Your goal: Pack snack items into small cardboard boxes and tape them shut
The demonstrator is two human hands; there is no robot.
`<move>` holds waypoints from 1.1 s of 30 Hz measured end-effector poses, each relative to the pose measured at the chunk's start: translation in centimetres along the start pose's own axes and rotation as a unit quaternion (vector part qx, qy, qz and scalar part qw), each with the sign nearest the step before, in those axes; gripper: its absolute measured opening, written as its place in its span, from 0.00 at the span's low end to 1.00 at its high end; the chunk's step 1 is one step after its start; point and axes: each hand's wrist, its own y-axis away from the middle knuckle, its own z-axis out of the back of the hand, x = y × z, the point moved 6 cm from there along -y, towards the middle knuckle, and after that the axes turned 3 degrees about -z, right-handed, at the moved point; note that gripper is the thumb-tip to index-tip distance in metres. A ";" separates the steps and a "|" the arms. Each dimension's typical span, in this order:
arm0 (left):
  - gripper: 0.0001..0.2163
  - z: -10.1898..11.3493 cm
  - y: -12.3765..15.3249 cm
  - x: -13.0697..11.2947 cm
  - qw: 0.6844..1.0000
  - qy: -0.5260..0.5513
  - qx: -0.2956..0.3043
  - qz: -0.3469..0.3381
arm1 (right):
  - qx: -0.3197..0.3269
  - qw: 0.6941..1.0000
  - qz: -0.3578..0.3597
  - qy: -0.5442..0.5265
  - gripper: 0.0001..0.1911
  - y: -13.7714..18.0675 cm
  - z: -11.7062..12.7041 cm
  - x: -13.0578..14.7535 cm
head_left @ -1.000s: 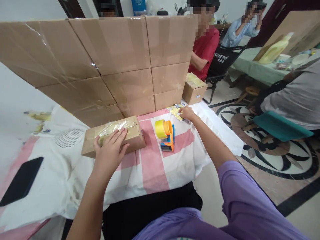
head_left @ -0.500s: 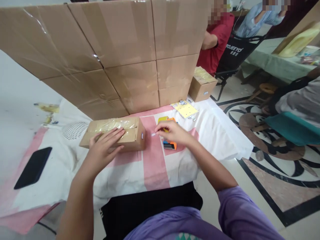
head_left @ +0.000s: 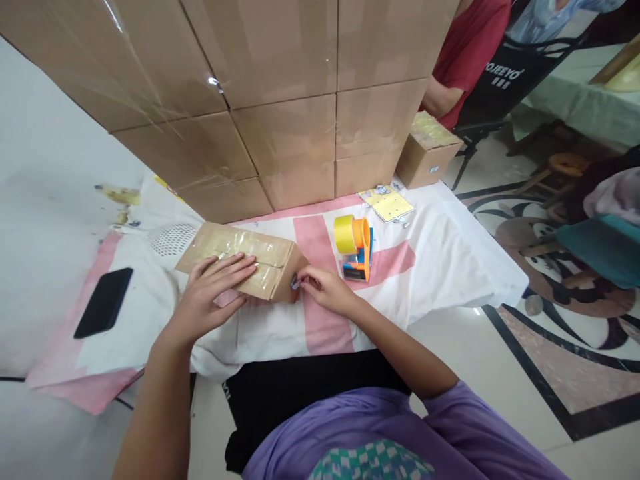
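A taped brown cardboard box (head_left: 273, 257) lies at an angle on the table. My left hand (head_left: 213, 293) rests on its top with the fingers stretched out, touching the clear tape. At the box's right end my right hand (head_left: 323, 288) is closed in a pinch, its fingertips against a small bluish label (head_left: 294, 280). A tiny whitish piece seems to be between those fingertips; its kind is too small to tell. Just beyond the right hand stands an orange tape dispenser (head_left: 367, 247) with a yellow tape roll (head_left: 344, 233).
A tall wall of stacked cartons (head_left: 285, 147) backs the table. Yellow sticker paper (head_left: 386, 203) and another small carton (head_left: 427, 153) are at the back right. A black phone (head_left: 103, 303) lies left. A person in a red shirt (head_left: 473, 57) sits beyond.
My right hand has moved from beside the tape dispenser to the label end of the box. The box has turned slightly under my left hand. The view has shifted.
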 end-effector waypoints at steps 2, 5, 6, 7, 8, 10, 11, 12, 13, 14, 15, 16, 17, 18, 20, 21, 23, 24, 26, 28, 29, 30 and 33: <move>0.23 0.0 -0.1 -0.1 1.000 -0.002 -0.004 -0.002 | -0.011 1.000 -0.023 -0.013 0.07 -0.1 -0.2 -0.4; 0.22 0.2 -0.1 -0.4 1.000 -0.006 -0.010 -0.009 | -0.049 0.994 -0.066 -0.073 0.13 0.1 -1.0 -1.1; 0.22 0.2 -0.1 -0.4 1.000 -0.009 -0.006 -0.009 | -0.066 0.990 -0.078 -0.094 0.14 0.2 -1.3 -1.3; 0.23 0.2 -0.1 -0.5 1.000 -0.013 -0.001 -0.010 | -0.084 0.986 -0.090 -0.113 0.15 0.4 -1.7 -1.4; 0.23 0.2 0.0 -0.6 1.000 -0.017 0.004 -0.013 | -0.106 0.981 -0.100 -0.130 0.15 0.6 -2.0 -1.4; 0.23 0.2 0.1 -0.8 0.999 -0.026 0.006 -0.021 | -0.149 0.969 -0.119 -0.155 0.15 1.2 -2.6 -1.3; 0.24 0.3 0.1 -0.9 0.999 -0.029 0.002 -0.026 | -0.166 0.964 -0.129 -0.162 0.15 1.5 -2.8 -1.1; 0.24 0.3 0.2 -0.9 0.999 -0.031 -0.001 -0.029 | -0.179 0.959 -0.138 -0.168 0.15 1.8 -2.9 -1.0; 0.24 0.2 0.2 -0.9 0.999 -0.033 -0.003 -0.033 | -0.187 0.955 -0.148 -0.178 0.15 2.0 -3.1 -0.8; 0.24 0.2 0.2 -0.9 0.999 -0.034 -0.006 -0.036 | -0.189 0.949 -0.159 -0.197 0.15 2.3 -3.2 -0.7; 0.25 0.2 0.3 -0.9 0.999 -0.035 -0.009 -0.038 | -0.185 0.940 -0.177 -0.225 0.15 2.5 -3.3 -0.7; 0.25 0.1 0.2 -0.9 0.999 -0.036 -0.011 -0.039 | -0.175 0.927 -0.203 -0.262 0.16 2.7 -3.5 -0.8; 0.25 0.1 0.2 -0.9 0.998 -0.037 -0.012 -0.039 | -0.162 0.907 -0.236 -0.309 0.17 2.9 -3.8 -1.1; 0.25 0.1 0.2 -0.9 0.999 -0.037 -0.013 -0.038 | -0.143 0.881 -0.273 -0.359 0.18 3.1 -4.1 -1.3; 0.25 0.1 0.1 -0.9 0.999 -0.036 -0.014 -0.035 | -0.099 0.818 -0.335 -0.458 0.18 3.4 -4.8 -1.5; 0.25 0.1 0.0 -0.9 0.999 -0.036 -0.014 -0.033 | -0.078 0.783 -0.357 -0.503 0.16 3.4 -5.0 -1.5; 0.25 0.1 0.0 -0.9 0.999 -0.036 -0.015 -0.031 | -0.039 0.722 -0.385 -0.574 0.13 3.3 -5.3 -1.2; 0.25 0.1 0.0 -0.9 0.999 -0.036 -0.016 -0.030 | -0.025 0.700 -0.395 -0.595 0.11 3.2 -5.3 -1.0; 0.25 0.1 0.0 -1.0 0.999 -0.036 -0.018 -0.030 | -0.008 0.668 -0.412 -0.620 0.08 3.0 -5.2 -0.8; 0.25 0.1 0.0 -1.0 0.999 -0.036 -0.020 -0.032 | -0.007 0.642 -0.420 -0.641 0.07 2.8 -5.2 -0.6; 0.25 0.0 0.0 -1.0 0.999 -0.036 -0.021 -0.033 | -0.011 0.627 -0.424 -0.654 0.07 2.7 -5.3 -0.5; 0.25 0.0 0.0 -1.1 0.999 -0.036 -0.023 -0.033 | -0.017 0.612 -0.427 -0.666 0.07 2.6 -5.5 -0.6; 0.25 0.0 -0.1 -1.1 0.999 -0.038 -0.023 -0.031 | -0.030 0.594 -0.431 -0.678 0.10 2.2 -5.9 -0.7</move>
